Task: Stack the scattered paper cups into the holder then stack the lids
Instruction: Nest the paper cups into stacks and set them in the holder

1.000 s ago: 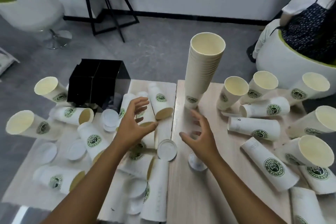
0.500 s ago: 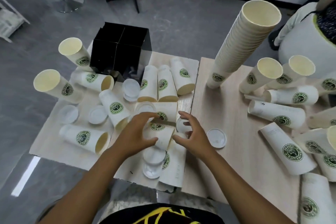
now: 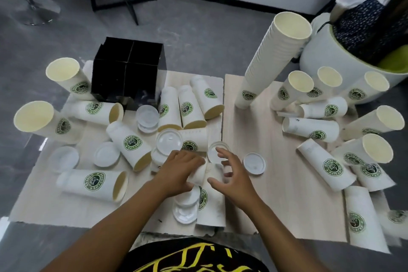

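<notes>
Paper cup (image 3: 197, 175) gripped by left hand (image 3: 178, 171); right hand (image 3: 231, 175) spread beside; lids (image 3: 185, 207) underneath.

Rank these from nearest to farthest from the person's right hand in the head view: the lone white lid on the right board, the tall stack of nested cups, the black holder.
Measured from the right hand:
1. Lone white lid, just to the hand's right on the right board.
2. Tall stack of nested cups, farther back, leaning right.
3. Black holder, far back left, on the left board.
</notes>
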### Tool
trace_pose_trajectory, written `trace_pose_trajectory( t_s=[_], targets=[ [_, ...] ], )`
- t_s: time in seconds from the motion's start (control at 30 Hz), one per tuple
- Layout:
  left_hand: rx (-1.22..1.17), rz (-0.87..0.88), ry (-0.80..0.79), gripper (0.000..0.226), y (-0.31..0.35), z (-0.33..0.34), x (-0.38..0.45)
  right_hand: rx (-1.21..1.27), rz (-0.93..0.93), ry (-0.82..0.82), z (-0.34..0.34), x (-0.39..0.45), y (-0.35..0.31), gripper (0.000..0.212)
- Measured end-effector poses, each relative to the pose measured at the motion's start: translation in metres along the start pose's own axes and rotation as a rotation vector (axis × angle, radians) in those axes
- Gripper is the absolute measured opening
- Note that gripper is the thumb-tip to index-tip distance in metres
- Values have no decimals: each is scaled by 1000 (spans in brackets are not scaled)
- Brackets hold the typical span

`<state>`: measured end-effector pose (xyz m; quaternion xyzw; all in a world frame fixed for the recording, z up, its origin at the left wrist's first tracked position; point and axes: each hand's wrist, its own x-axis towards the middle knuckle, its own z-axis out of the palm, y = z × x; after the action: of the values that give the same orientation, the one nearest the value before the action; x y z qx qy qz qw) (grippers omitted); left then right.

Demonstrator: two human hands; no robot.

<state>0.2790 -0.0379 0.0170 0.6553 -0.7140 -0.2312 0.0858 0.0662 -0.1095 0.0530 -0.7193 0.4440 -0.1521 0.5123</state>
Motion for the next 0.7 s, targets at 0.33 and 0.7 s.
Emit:
trace_pose_trajectory(
  t_s=[0.33,0.7],
  targets=[
    [100,31,-26,90,3,4,21,7,57,62,4,-10,3,83],
    [-192,39,292,94,17,-30,9,75,52,119,-11,-20,3,80]
  ],
)
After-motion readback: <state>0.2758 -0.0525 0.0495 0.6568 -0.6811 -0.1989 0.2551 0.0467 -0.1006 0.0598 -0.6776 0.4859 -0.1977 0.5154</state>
